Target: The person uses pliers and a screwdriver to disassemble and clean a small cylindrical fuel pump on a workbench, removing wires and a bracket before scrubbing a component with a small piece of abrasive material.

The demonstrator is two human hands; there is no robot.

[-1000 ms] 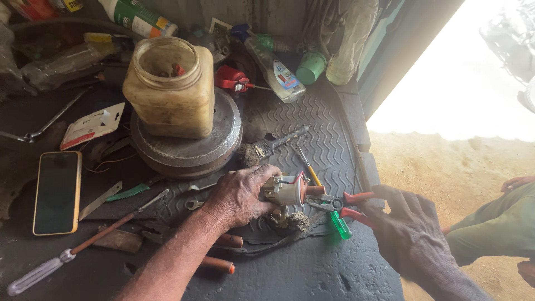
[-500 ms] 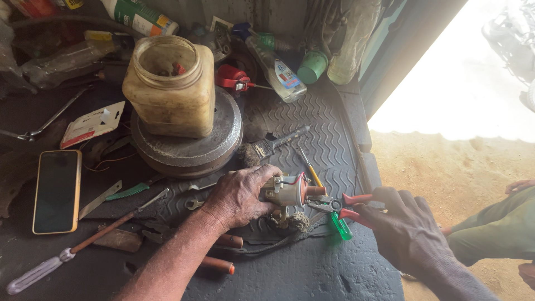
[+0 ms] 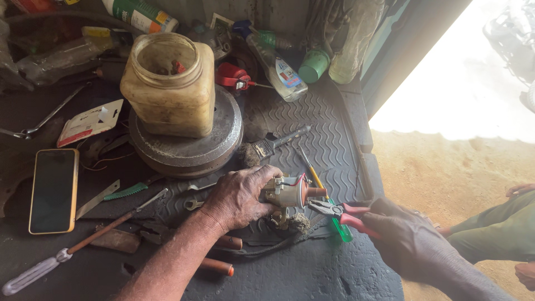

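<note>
Left hand (image 3: 239, 198) gripped the small motor part (image 3: 287, 195), pinning it on the ribbed mat (image 3: 329, 139), long axis pointing right. Right hand (image 3: 407, 237) clenched red-handled pliers (image 3: 340, 212), nose just right of the part's copper end, not clearly touching; left hand nearer.

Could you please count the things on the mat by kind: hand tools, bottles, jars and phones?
Hand tools: 5 (pliers, screwdriver, long screwdriver, wrench, wire brush)
Bottles: 3 ()
Jars: 1
Phones: 1
Total: 10
</note>
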